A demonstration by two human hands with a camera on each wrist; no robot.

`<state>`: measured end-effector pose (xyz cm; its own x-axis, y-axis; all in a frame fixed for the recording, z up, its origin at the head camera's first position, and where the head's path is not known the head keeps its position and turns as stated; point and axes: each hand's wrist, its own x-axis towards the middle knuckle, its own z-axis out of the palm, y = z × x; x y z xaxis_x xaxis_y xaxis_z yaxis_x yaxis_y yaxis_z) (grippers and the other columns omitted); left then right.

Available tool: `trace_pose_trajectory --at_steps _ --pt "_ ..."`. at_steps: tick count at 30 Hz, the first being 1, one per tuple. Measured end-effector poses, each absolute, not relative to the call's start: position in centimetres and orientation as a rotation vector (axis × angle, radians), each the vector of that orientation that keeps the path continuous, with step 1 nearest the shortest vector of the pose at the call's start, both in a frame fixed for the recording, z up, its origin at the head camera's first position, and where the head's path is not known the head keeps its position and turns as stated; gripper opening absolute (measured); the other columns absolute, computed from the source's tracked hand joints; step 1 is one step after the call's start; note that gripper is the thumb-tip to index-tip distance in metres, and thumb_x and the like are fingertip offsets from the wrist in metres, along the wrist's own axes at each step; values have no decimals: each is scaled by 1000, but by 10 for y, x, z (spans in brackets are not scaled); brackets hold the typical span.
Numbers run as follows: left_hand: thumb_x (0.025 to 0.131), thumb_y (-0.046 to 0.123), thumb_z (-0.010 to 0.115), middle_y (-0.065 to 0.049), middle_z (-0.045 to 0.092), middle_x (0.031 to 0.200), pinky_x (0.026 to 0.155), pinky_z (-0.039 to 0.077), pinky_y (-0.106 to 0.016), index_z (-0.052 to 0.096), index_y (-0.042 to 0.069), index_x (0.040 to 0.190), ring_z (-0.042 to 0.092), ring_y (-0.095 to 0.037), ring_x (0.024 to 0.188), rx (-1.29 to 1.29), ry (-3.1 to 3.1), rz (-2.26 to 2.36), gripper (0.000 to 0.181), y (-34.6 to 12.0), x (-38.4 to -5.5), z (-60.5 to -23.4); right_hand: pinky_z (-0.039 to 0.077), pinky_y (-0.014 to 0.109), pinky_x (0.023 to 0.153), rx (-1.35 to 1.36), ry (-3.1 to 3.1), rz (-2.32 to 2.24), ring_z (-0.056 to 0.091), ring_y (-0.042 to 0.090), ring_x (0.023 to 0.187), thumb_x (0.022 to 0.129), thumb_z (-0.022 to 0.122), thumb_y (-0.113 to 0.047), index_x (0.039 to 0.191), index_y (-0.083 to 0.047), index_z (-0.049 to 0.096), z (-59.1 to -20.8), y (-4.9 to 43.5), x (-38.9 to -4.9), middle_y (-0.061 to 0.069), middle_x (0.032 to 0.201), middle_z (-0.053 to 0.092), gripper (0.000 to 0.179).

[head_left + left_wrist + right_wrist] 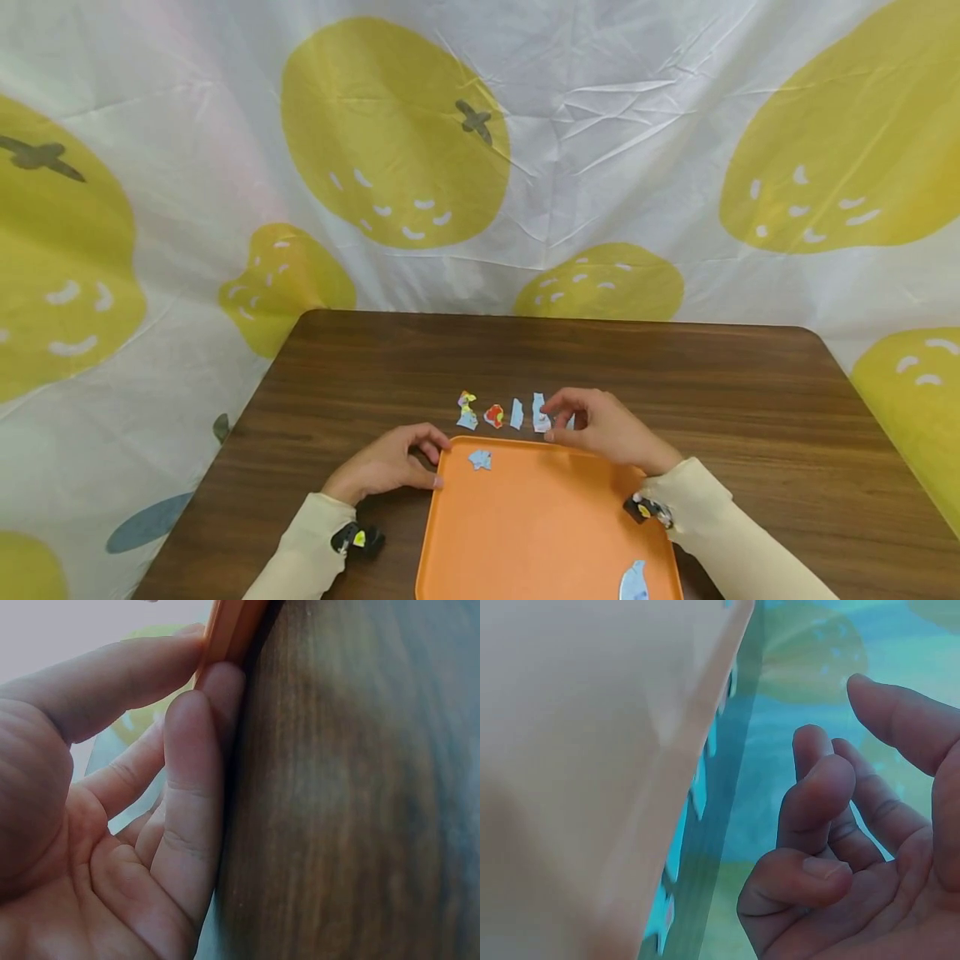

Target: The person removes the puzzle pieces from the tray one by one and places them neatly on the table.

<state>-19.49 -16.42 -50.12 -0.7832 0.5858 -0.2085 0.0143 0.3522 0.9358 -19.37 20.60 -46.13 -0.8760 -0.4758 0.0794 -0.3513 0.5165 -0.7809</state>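
Observation:
My left hand (401,458) holds the far left corner of an orange tray (540,525), thumb on its left side. In the left wrist view the thumb and fingertips meet the tray's edge (232,634). My right hand (603,425) hovers over the tray's far edge, fingers loosely bent and apart, with nothing between them in the right wrist view. Close to its fingertips lies a pale blue irregular piece (540,413) in a row of flat, torn-looking pieces. That row includes a yellow-and-blue piece (467,411), a red one (493,416) and a narrow blue one (517,414). Another is partly hidden behind the right hand.
On the tray lie a small blue piece (480,459) near the far left corner and a larger blue piece (634,582) at the near right. The dark wooden table (360,367) ends at a hanging cloth (570,150) with yellow fruit shapes.

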Motion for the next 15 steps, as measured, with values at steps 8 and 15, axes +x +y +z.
trace_pose_trajectory --at_steps 8,15 --pt "83 1 87 -15 62 106 70 53 -24 64 -2 128 65 -16 74 519 2094 1445 50 -163 -195 -501 49 23 64 -778 2575 -1296 59 14 66 91 85 -25 116 -9 74 -465 184 -197 -5 85 69 32" --pt "83 4 88 -12 62 106 71 54 -26 65 1 127 66 -15 74 503 2107 1423 50 -165 -197 -503 49 22 62 -853 2552 -1310 58 10 63 90 85 -19 115 -9 75 -469 168 -198 -6 85 71 28"
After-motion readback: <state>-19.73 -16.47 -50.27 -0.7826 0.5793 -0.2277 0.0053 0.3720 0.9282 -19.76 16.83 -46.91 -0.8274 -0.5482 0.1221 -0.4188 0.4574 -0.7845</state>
